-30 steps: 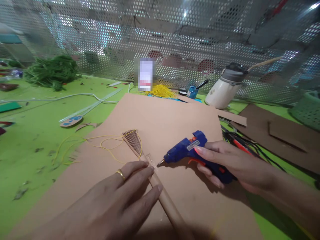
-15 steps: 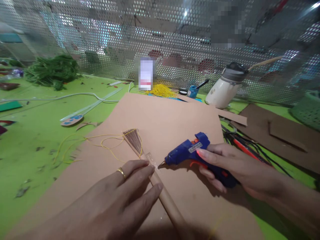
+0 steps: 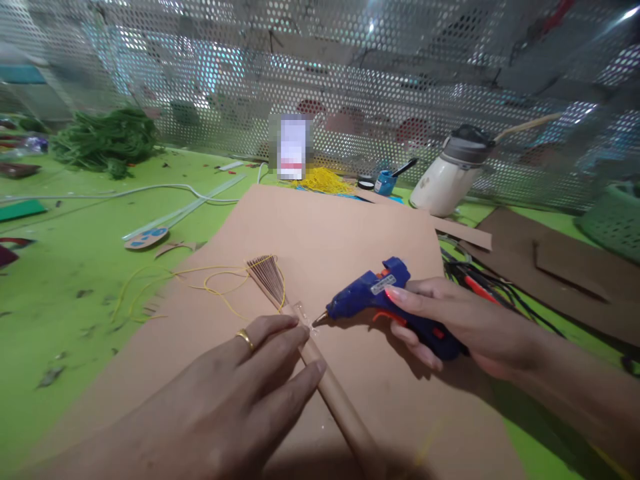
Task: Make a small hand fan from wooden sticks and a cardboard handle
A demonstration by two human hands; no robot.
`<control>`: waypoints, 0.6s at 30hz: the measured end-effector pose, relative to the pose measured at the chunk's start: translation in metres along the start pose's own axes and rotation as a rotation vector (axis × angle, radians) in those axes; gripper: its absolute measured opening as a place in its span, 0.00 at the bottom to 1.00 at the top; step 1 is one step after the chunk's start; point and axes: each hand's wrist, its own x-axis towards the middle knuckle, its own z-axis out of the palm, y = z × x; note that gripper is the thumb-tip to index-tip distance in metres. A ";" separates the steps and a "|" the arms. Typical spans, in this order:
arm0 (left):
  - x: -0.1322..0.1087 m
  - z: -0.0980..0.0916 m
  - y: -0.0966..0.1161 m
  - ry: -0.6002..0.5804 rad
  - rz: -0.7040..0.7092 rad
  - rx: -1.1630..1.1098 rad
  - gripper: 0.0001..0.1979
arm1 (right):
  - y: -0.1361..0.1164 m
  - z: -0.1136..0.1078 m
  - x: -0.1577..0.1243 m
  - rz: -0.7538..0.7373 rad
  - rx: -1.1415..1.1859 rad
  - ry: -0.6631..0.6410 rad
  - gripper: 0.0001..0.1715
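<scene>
A rolled brown paper tube (image 3: 343, 410) lies on a large sheet of brown paper (image 3: 350, 233). My left hand (image 3: 255, 380), with a ring on one finger, grips the tube near its upper end. From that end a fan of thin brown strips (image 3: 267, 280) spreads out, with yellow thread (image 3: 220, 272) looped round it. My right hand (image 3: 440, 320) holds a blue hot glue gun (image 3: 370, 291). Its nozzle points at a clear, shiny patch (image 3: 304, 317) beside the tube and my left fingertips.
Green yarn (image 3: 107, 140) lies at the back left. A phone (image 3: 293, 147), yellow thread pile (image 3: 327, 180), blue jar (image 3: 385, 182) and white bottle (image 3: 445, 177) line the back. Brown card (image 3: 565, 267) and dark cables (image 3: 505, 297) are at the right.
The glue gun and my right hand have shifted slightly left and up. My left hand keeps its hold on the tube, almost unmoved.
</scene>
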 end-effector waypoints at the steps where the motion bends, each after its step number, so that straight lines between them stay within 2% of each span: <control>1: 0.001 -0.001 0.001 0.002 -0.008 -0.005 0.19 | 0.001 -0.001 -0.003 0.015 -0.002 -0.001 0.27; 5: 0.002 -0.003 0.001 -0.006 -0.014 -0.035 0.21 | 0.007 -0.002 -0.014 0.052 -0.009 0.020 0.26; 9: 0.001 -0.005 -0.003 -0.062 0.038 -0.040 0.21 | 0.008 -0.002 -0.016 0.046 0.014 0.026 0.26; 18: 0.002 -0.002 0.000 -0.022 0.010 -0.054 0.20 | -0.010 -0.001 0.021 -0.011 -0.020 -0.027 0.26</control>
